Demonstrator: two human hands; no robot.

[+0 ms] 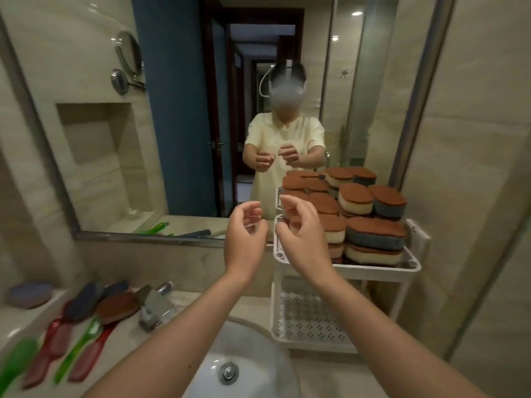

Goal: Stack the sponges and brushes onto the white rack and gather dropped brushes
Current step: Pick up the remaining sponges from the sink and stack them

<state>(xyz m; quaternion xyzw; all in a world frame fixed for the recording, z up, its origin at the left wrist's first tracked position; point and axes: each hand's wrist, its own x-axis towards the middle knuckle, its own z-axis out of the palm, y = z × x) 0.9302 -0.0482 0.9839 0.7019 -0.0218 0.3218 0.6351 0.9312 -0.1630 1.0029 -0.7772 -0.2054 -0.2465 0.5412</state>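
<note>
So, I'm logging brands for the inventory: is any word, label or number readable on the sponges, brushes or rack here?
None can be read. The brown-topped oval sponges, the white plastic rack and the red and green plastic-handled brushes show no visible lettering; the brushes are also motion-blurred.

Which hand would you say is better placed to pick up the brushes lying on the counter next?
Probably the left hand. The brushes lie on the counter left of the sink, on that hand's side, and it looks empty. The right hand hovers by the white rack of sponges, farther away.
</note>
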